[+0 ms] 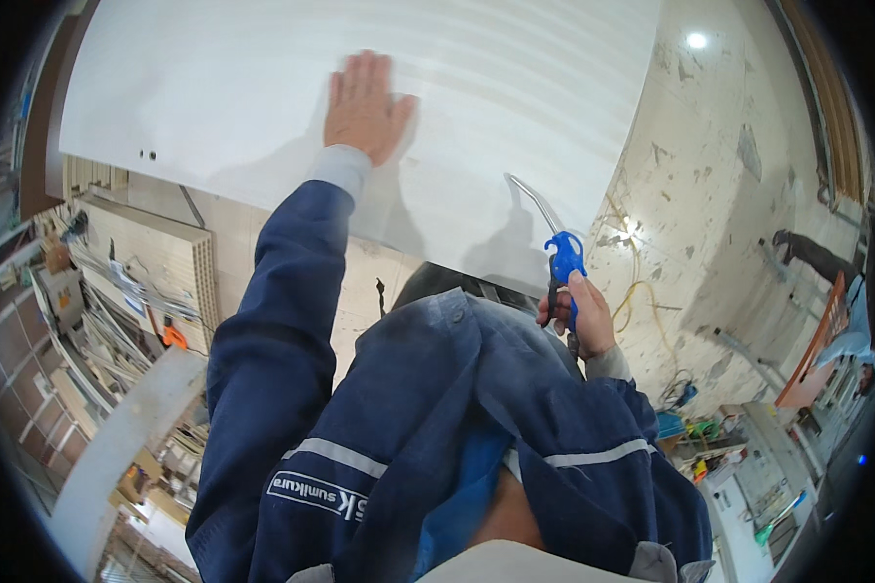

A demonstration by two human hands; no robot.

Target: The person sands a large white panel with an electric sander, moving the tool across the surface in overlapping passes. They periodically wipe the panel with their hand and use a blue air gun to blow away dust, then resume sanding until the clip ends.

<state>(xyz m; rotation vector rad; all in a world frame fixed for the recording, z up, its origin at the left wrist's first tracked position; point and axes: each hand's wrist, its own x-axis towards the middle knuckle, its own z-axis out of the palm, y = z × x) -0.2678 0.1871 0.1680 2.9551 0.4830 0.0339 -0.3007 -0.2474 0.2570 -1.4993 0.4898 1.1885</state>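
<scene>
A large white panel (486, 107) lies in front of me, its near edge close to my body. My left hand (365, 112) rests flat on it, fingers stretched out and pointing away from me. In my right hand (590, 311) is a blue air blow gun (566, 255), gripped by its handle at the panel's near right edge. Its bent metal nozzle (533, 199) reaches over the panel, pointing away and to the left. Two small dark holes (147, 154) show near the panel's left end.
Stacked boards (146, 257) and long strips stand at the left. A yellow hose (635, 291) trails over the scuffed floor (695, 185) at the right. Farther right are another person (817, 255) and a brown board (812, 350). A cluttered bench (749, 486) stands at the lower right.
</scene>
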